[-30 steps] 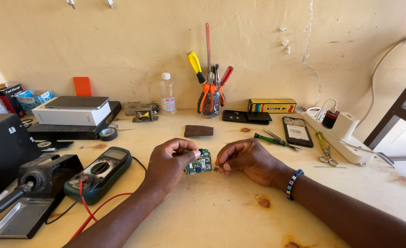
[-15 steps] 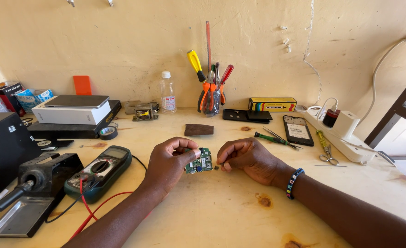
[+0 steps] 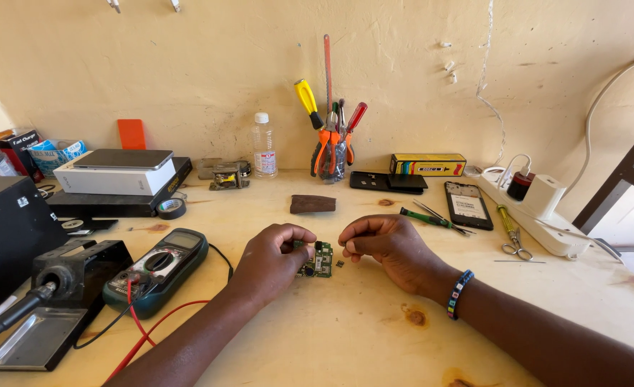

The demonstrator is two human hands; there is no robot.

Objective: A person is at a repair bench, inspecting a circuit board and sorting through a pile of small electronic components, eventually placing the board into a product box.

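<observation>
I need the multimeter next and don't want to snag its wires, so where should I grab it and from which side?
Grip the multimeter across its long green sides near the top, at the display end, coming from above. It lies flat and slanted on the table, and the red and black leads trail off its lower end, so that end is best avoided. The left hand is nearest but holds the small circuit board.

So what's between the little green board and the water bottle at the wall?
In the head view, a dark brown flat block lies on the table between the green circuit board and the bottle; otherwise bare wood.
</observation>
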